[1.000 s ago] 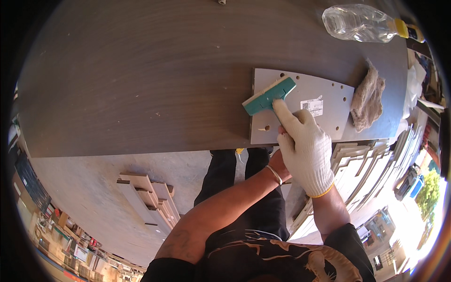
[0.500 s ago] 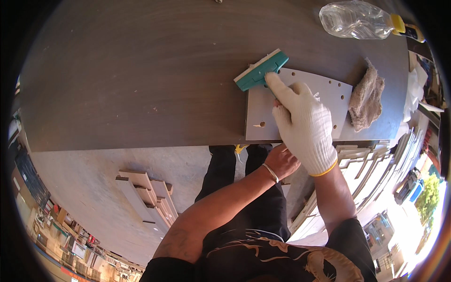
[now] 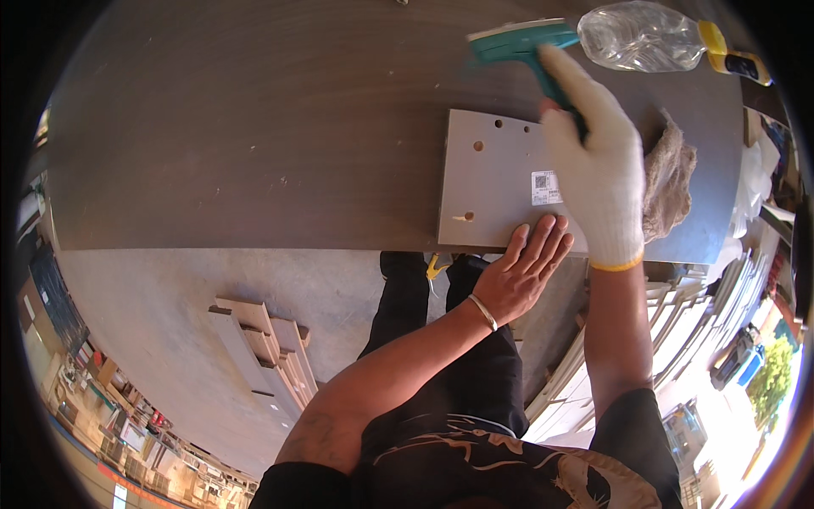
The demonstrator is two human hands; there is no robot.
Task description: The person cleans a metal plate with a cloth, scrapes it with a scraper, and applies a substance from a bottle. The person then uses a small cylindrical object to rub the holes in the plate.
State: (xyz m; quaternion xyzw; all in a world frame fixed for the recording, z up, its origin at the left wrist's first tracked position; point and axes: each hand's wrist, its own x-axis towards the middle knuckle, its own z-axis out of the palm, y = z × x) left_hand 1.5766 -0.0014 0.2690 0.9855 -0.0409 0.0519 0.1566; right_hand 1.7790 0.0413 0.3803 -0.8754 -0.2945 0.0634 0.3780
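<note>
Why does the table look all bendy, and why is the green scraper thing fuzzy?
In the head view, the fisheye lens bows the table edge and leaves a black rim around the picture; the teal scraper in the gloved right hand looks smeared with motion blur, while the grey panel under the bare left hand stays sharp; bright sunlight washes out the lower right corner.

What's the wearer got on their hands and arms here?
Left hand is bare, with a thin metal bangle at the wrist. Right hand wears a white knit glove with a yellow cuff edge. Both forearms bare; short dark sleeves with pale print.
</note>
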